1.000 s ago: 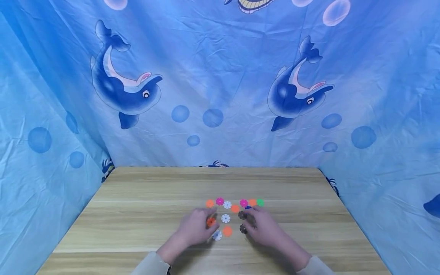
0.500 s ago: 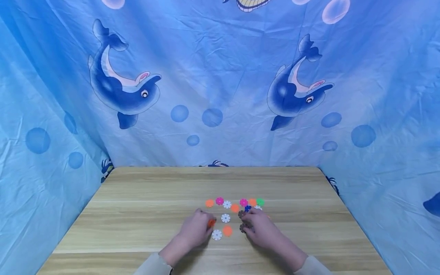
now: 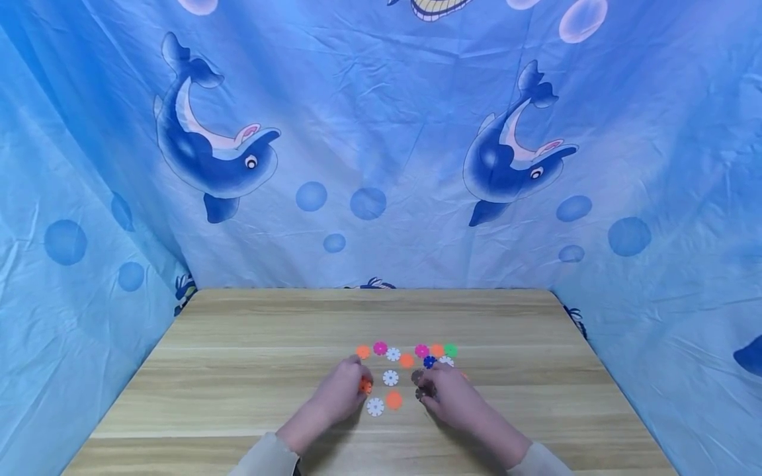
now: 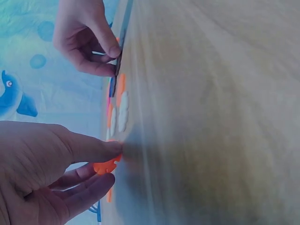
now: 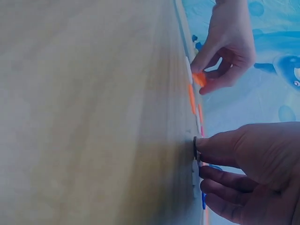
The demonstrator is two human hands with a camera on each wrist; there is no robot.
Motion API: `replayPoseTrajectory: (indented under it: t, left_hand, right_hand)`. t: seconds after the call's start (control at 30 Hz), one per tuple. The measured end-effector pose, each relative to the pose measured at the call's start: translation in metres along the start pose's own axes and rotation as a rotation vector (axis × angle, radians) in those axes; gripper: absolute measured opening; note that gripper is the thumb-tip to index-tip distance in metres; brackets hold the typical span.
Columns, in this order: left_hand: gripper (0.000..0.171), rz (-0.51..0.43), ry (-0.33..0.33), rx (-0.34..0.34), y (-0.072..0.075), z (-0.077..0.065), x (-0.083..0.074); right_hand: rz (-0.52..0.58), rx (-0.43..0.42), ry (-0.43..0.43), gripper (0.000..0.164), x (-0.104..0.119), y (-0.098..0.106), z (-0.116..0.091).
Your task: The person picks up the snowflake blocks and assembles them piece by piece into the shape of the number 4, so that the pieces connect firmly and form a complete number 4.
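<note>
The left hand [image 3: 338, 391] has drawn its fingers in since a second ago, now pinching the orange-red disc [image 3: 366, 386] at lower centre. Slightly right, the right hand [image 3: 458, 396] pinches dark discs [image 3: 417, 377], perhaps joined; I can't tell. Work seems partway: other discs [image 3: 390, 378] lie spread on the table [image 3: 268, 324], one orange disc [image 3: 465, 376] partly hidden.
</note>
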State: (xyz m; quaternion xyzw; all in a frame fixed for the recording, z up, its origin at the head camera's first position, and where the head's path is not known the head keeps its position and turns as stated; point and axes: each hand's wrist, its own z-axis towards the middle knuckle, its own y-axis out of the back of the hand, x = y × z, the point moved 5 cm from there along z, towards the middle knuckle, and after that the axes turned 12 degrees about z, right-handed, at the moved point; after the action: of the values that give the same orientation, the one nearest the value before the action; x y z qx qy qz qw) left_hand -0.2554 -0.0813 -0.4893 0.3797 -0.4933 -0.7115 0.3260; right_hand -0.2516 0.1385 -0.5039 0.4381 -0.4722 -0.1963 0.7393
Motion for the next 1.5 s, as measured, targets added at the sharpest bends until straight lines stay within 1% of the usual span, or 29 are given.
replayPoseTrajectory:
  t: [0.23,0.33,0.4,0.47,0.53,0.6,0.8,0.9,0.97,1.03,1.13,1.23,1.37,1.5]
  left_hand:
    - [0.014,-0.103,-0.009,0.019,0.006,0.003,0.002]
    - [0.01,-0.157,0.017,0.021,0.01,0.006,0.006]
    - [0.009,-0.185,0.041,0.007,0.014,0.008,0.009]
    - [0.009,-0.211,0.07,-0.017,0.02,0.011,0.011]
    - [0.009,-0.219,0.086,-0.051,0.029,0.014,0.013]
    - [0.008,-0.239,0.099,-0.087,0.039,0.018,0.012]
    - [0.007,-0.3,0.093,-0.22,0.068,0.034,0.002]
    - [0.008,-0.318,0.067,-0.272,0.077,0.037,-0.005]
    - [0.009,-0.33,0.044,-0.29,0.08,0.038,-0.009]
    - [0.009,-0.34,0.022,-0.294,0.081,0.038,-0.014]
    - [0.01,-0.348,-0.006,-0.304,0.083,0.038,-0.019]
    - [0.01,-0.345,-0.038,-0.329,0.085,0.038,-0.023]
    - [0.008,-0.337,-0.086,-0.357,0.086,0.039,-0.027]
    - [0.008,-0.348,-0.109,-0.351,0.084,0.039,-0.029]
  right_hand:
    - [0.169,0.059,-0.047,0.023,-0.006,-0.001,0.004]
    - [0.255,0.069,-0.057,0.02,-0.009,0.0,0.005]
    - [0.326,0.062,-0.067,0.018,-0.011,0.003,0.005]
    - [0.395,0.037,-0.078,0.016,-0.013,0.008,0.006]
    - [0.459,-0.007,-0.086,0.014,-0.014,0.016,0.009]
    - [0.523,-0.058,-0.111,0.013,-0.013,0.027,0.012]
    - [0.678,-0.23,-0.215,0.013,-0.007,0.063,0.026]
    - [0.78,-0.267,-0.254,0.016,0.002,0.072,0.032]
    - [0.833,-0.273,-0.263,0.019,0.009,0.074,0.035]
    - [0.886,-0.267,-0.273,0.021,0.016,0.074,0.037]
    - [0.925,-0.264,-0.268,0.021,0.022,0.073,0.04]
    - [0.956,-0.264,-0.271,0.022,0.026,0.072,0.043]
    - [0.979,-0.274,-0.282,0.023,0.028,0.072,0.044]
    - [0.998,-0.275,-0.284,0.023,0.028,0.071,0.043]
